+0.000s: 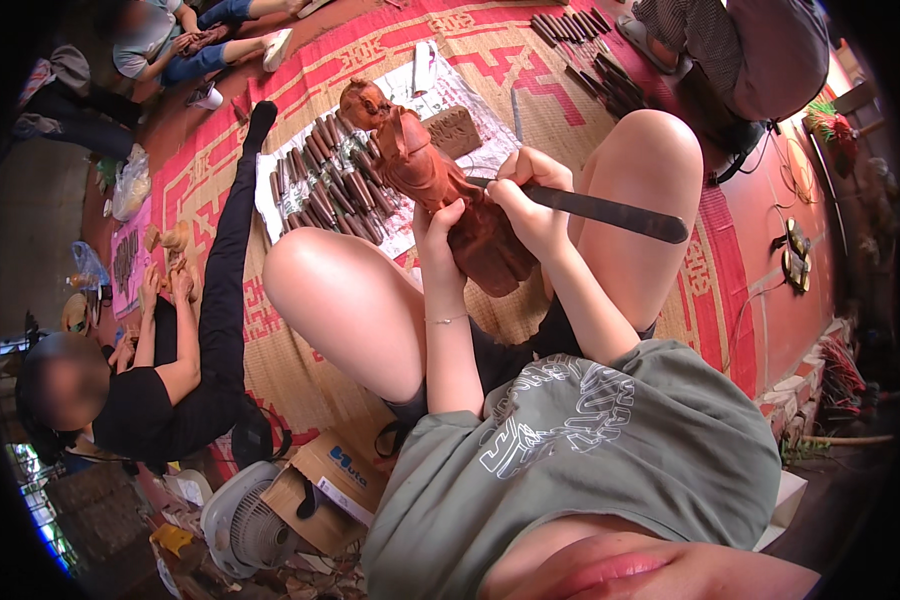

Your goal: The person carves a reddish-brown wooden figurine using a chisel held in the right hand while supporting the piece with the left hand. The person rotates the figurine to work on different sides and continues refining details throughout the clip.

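Observation:
A reddish-brown carved wooden figure (415, 160) is held tilted between my knees, its rounded head pointing away and its broad base toward me. My left hand (442, 240) is closed round its left side near the base, thumb on the wood. In my right hand (532, 205) is a long, dark, flat carving tool (620, 213), its rounded end sticking out to the right. The tool's other end meets the figure's side, where my fingers partly hide it. Beyond the figure, a carved wooden block (453, 131) and rows of brown-handled carving tools (330, 180) lie on a white sheet.
A red and tan woven mat (510, 65) covers the floor. More carving tools (610, 80) lie at the far right. On the left, a person in black (160, 400) handles a pale wood piece (176, 238). A fan (255, 525) and cardboard box (320, 490) stand near-left.

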Motion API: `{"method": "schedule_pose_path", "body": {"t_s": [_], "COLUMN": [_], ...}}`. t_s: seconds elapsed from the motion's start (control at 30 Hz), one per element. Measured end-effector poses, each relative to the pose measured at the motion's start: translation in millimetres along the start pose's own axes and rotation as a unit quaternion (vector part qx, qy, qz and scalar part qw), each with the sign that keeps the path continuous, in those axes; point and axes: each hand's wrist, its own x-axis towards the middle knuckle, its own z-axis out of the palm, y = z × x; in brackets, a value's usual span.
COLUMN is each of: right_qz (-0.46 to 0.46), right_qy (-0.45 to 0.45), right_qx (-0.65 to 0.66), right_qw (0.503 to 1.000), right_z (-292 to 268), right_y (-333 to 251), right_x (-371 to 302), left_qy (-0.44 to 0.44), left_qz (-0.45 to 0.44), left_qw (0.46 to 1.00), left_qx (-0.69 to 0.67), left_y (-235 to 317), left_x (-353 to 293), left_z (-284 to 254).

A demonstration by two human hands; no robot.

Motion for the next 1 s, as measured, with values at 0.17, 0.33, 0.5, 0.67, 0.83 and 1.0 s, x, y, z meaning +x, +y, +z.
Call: {"method": "schedule_pose_path", "body": {"t_s": [0.17, 0.33, 0.5, 0.67, 0.83, 1.0], "right_qz": [-0.011, 0.012, -0.006, 0.039, 0.028, 0.051], "right_qy": [-0.011, 0.025, -0.012, 0.019, 0.007, -0.025], "right_qx": [-0.032, 0.064, -0.068, 0.038, 0.03, 0.006], "right_qw": [0.999, 0.998, 0.998, 0.998, 0.999, 0.998], "right_z": [1, 9, -7, 3, -7, 0], "right_y": [-4, -7, 3, -10, -5, -9], "right_x": [-1, 5, 0, 6, 5, 8], "left_qy": [0.008, 0.01, -0.002, -0.004, -0.015, -0.026], "left_qz": [0.004, 0.003, 0.011, 0.007, 0.007, -0.052], "left_qw": [1.0, 1.0, 1.0, 1.0, 1.0, 0.998], "left_qx": [0.016, 0.001, 0.025, 0.025, 0.001, -0.036], "left_y": [3, 1, -1, -2, 2, -10], "left_x": [-3, -1, 1, 1, -1, 6], "left_z": [1, 0, -6, -2, 2, -16]}}
